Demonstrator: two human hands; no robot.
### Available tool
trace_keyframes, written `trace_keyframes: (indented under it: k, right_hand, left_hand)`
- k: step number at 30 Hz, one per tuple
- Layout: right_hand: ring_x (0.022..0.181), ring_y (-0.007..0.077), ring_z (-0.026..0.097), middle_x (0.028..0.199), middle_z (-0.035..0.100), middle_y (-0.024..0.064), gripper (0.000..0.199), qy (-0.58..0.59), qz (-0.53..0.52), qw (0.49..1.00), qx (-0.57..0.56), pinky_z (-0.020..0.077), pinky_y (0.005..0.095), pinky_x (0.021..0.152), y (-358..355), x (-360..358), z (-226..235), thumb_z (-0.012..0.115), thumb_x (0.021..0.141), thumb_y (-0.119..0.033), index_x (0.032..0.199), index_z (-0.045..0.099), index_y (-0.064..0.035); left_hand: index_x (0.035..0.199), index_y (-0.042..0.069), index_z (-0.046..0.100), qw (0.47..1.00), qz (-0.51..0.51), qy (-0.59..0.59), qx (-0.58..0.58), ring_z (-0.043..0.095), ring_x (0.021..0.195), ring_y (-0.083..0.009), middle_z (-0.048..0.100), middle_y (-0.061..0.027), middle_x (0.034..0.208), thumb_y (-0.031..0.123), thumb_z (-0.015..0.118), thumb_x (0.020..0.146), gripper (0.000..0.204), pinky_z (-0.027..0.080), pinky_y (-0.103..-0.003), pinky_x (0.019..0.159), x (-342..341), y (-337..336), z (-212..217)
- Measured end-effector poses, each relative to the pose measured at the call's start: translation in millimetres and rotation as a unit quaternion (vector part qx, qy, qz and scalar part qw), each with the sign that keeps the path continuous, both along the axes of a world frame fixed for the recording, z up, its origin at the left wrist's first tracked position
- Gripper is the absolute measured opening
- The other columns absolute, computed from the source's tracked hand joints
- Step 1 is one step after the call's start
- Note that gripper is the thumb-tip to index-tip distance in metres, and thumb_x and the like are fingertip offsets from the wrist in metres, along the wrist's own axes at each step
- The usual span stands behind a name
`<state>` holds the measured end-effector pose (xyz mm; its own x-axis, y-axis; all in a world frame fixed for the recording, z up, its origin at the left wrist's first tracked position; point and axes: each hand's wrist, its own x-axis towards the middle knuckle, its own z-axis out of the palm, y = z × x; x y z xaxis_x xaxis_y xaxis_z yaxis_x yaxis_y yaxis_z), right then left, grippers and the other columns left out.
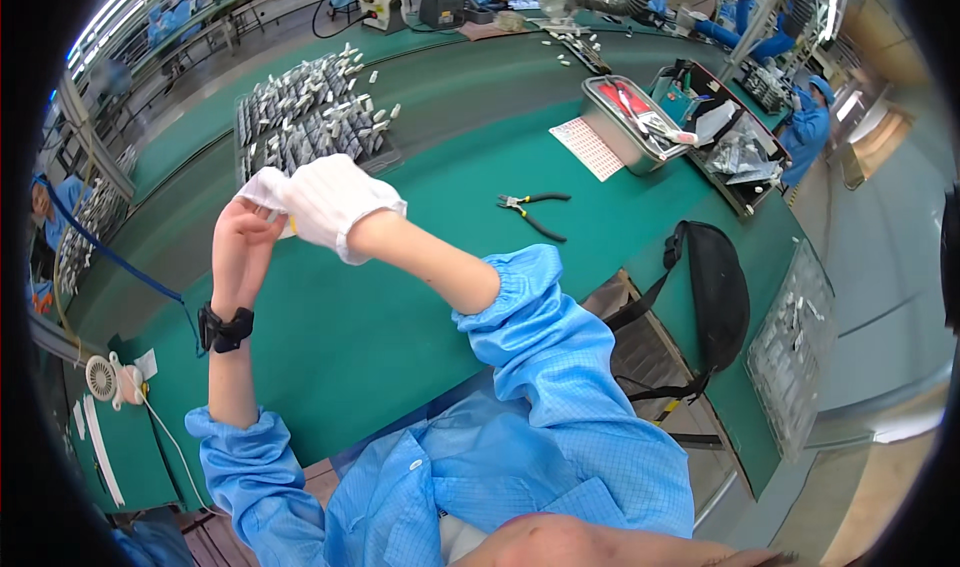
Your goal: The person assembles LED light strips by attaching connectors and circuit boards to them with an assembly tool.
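My left hand (246, 235) is bare, with a black wrist strap (226, 329) joined to a blue cord. Its bent fingers meet a piece of thin white glove fabric (264, 187), and the fingertips are partly covered by it. A white knit glove covers my right hand (332, 203), which is bent closed against the same fabric; its fingertips are hidden. Both hands are raised over the green table, in front of a tray (392, 159) of small white and dark parts. Pliers with black and yellow handles (520, 205) lie to the right of them.
A metal tin of tools (640, 157), a sheet of red-printed labels (588, 149) and an open box (748, 207) stand at right. Nearer are a black pouch (715, 297) and a clear tray of parts (792, 347). A small fan (103, 378) sits left. Co-workers (808, 132) sit beyond.
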<state>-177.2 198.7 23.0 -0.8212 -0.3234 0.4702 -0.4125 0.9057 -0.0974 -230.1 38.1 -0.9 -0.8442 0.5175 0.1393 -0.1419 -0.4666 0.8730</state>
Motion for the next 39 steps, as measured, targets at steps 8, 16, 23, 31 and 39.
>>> trace_keyframes:
  k: [8,16,23,31,39]
  right_hand:
    - [0.061,0.0260,0.063,0.069,0.062,0.0130,0.034,0.034,0.026,0.997,0.058,0.0464,0.0365,0.053,-29,16,6,0.057,0.074,-0.012,0.107,0.055,-0.0041]
    - [0.073,0.0295,0.061,0.086,0.058,0.0217,0.035,0.031,0.039,0.997,0.052,0.0500,0.0374,0.058,-22,17,-1,0.055,0.080,-0.015,0.113,0.052,-0.0042]
    - [0.070,0.0317,0.062,0.081,0.059,0.0217,0.029,0.039,0.068,0.997,0.029,0.0489,0.0385,0.056,-26,22,-1,0.057,0.076,-0.012,0.103,0.054,-0.0034]
    - [0.060,0.0313,0.063,0.064,0.059,0.0150,0.025,0.033,0.167,0.985,-0.015,0.0490,0.0400,0.049,-52,18,-20,0.056,0.078,-0.010,0.102,0.056,-0.0013]
    - [0.062,0.0320,0.062,0.073,0.060,0.0165,0.031,0.047,0.179,0.982,-0.044,0.0485,0.0400,0.050,-66,23,-28,0.055,0.077,-0.009,0.107,0.053,-0.0037]
  left_hand:
    - [0.124,-0.001,0.048,0.781,0.039,0.373,-0.500,0.053,0.113,-0.0259,0.057,-0.0143,0.119,0.009,0.049,0.089,0.037,0.044,-0.035,0.092,-76,-37,-95]
    - [0.130,0.004,0.042,0.996,-0.019,-0.041,-0.078,0.054,0.112,-0.0202,0.052,-0.0086,0.127,0.027,0.044,0.097,0.041,0.046,-0.035,0.092,-30,-9,-52]
    - [0.136,0.003,0.036,0.996,-0.077,-0.034,-0.015,0.049,0.118,-0.0212,0.046,-0.0084,0.133,0.025,0.042,0.097,0.045,0.042,-0.035,0.097,-45,-17,-72]
    - [0.146,0.013,0.019,0.994,-0.083,0.003,0.066,0.027,0.135,-0.0201,0.029,-0.0055,0.146,0.026,0.037,0.099,0.052,0.018,-0.033,0.110,-41,5,-66]
    - [0.143,0.011,0.026,0.991,-0.134,0.019,-0.012,0.028,0.134,-0.0238,0.025,-0.0043,0.149,0.035,0.036,0.098,0.053,0.019,-0.036,0.111,-16,3,-37]
